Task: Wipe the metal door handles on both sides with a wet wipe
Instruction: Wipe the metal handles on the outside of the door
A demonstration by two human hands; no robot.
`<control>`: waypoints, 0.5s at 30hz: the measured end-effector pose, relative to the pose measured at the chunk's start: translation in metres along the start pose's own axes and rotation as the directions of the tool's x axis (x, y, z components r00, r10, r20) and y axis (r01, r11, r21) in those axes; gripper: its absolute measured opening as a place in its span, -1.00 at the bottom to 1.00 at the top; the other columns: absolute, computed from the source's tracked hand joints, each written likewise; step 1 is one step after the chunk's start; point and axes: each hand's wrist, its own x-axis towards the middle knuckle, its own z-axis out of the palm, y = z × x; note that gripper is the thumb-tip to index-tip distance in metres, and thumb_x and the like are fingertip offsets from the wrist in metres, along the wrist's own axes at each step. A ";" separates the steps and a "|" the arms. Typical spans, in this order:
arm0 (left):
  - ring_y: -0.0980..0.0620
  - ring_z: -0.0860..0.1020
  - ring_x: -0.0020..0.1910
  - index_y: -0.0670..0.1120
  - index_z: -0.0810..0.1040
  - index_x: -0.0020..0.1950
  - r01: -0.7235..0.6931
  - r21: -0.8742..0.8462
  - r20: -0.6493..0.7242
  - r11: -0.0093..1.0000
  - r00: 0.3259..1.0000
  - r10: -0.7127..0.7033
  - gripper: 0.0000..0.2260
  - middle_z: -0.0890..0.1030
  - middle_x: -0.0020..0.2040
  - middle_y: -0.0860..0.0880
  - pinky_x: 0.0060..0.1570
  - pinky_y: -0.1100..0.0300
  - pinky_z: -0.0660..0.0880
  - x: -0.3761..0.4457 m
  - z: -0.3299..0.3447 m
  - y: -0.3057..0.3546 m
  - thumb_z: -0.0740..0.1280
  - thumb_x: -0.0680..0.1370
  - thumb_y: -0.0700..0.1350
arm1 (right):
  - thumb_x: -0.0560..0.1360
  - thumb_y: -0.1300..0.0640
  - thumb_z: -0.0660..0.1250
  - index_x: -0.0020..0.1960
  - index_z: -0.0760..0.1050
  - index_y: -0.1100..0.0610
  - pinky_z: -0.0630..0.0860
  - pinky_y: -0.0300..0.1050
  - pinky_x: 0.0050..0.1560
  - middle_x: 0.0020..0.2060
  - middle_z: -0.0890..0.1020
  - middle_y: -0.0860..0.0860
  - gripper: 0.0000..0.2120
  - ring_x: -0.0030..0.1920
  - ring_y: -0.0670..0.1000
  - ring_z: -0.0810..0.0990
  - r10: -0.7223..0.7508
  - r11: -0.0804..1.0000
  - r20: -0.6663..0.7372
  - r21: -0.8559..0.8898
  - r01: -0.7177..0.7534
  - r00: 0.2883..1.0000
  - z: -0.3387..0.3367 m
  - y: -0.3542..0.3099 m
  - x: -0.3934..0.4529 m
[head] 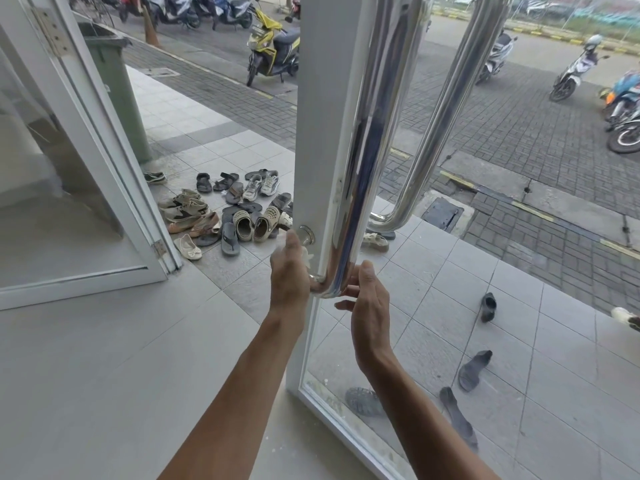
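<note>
A polished metal pull handle [363, 150] runs down the near side of the white-framed glass door [313, 133], bending into the frame at its bottom end. A second metal handle [446, 109] shows through the glass on the far side. My left hand [289, 271] is at the bottom bend on the frame side, closed on a white wet wipe [307, 256] of which only a small piece shows. My right hand [367, 303] is on the other side of the bend, fingers apart and touching the handle, holding nothing visible.
The other glass door leaf [86, 188] stands open at the left with a green bin [114, 81] behind it. Several shoes and sandals [221, 209] lie on the tiles outside, with more [474, 368] seen through the glass. Parked scooters [273, 46] line the paved street.
</note>
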 end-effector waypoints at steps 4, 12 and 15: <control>-0.25 0.48 0.36 0.10 -0.05 0.63 -0.095 0.247 -0.006 0.964 0.995 0.100 -0.48 0.35 0.52 -0.21 0.34 -0.11 0.45 0.008 -0.001 -0.002 0.09 0.72 -0.10 | 0.72 -0.07 -0.01 -0.17 0.61 0.01 0.53 -0.24 -0.27 -0.29 0.70 -0.09 -0.50 -0.29 -0.20 0.61 -0.006 1.000 -0.009 -0.002 0.006 1.000 0.002 -0.001 0.003; -0.27 0.63 0.09 -0.19 0.41 0.35 0.000 0.471 -0.023 0.882 1.000 0.012 -0.69 0.60 0.20 -0.27 0.08 -0.10 0.61 0.030 -0.001 0.015 0.20 0.60 -0.23 | 0.72 -0.06 -0.01 -0.16 0.61 0.04 0.52 -0.27 -0.31 -0.29 0.70 -0.06 -0.50 -0.29 -0.18 0.61 -0.006 1.000 -0.015 0.002 0.006 1.000 0.000 0.000 0.006; -0.26 0.62 0.08 -0.23 0.53 0.17 -0.034 0.685 0.050 0.728 0.999 0.000 -0.75 0.64 0.09 -0.26 0.15 -0.12 0.56 0.031 -0.001 0.024 0.22 0.61 -0.10 | 0.73 -0.05 -0.01 -0.16 0.61 0.04 0.51 -0.25 -0.30 -0.30 0.70 -0.03 -0.50 -0.30 -0.14 0.61 0.000 1.000 -0.017 0.010 0.000 1.000 -0.001 -0.002 0.008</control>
